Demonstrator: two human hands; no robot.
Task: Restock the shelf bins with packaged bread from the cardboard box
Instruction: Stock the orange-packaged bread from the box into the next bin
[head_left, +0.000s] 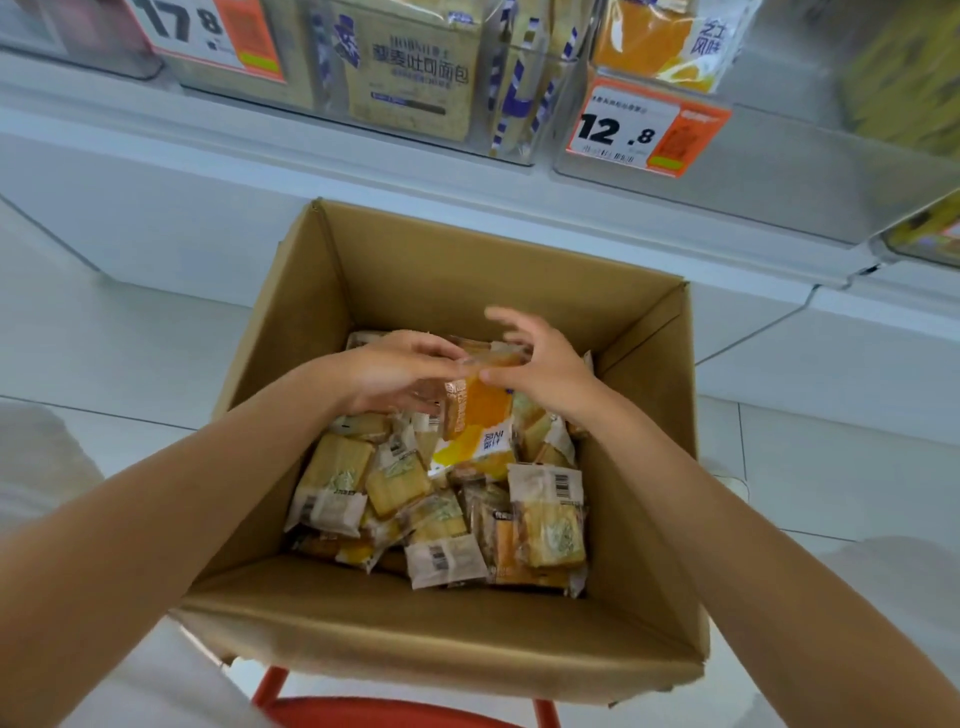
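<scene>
My left hand (395, 371) is curled over the top of an orange bread pack (478, 415) and grips its upper edge. My right hand (540, 364) meets it from the other side: the thumb presses on the pack's face, the forefinger sticks up free, and the other fingers curl at the wrapper's top. Both hands are inside the cardboard box (436, 275), toward its far wall, and the orange pack stands tilted between them, above the heap.

Below them, many small bread packs (441, 499) lie jumbled across the bottom of the box. A red stool (395, 712) shows under the box's near edge, and pale floor (130, 353) lies on either side. Beyond the box's far wall, clear shelf bins (415, 67) hold packaged bread, and a price tag (644, 130) reads 12.8.
</scene>
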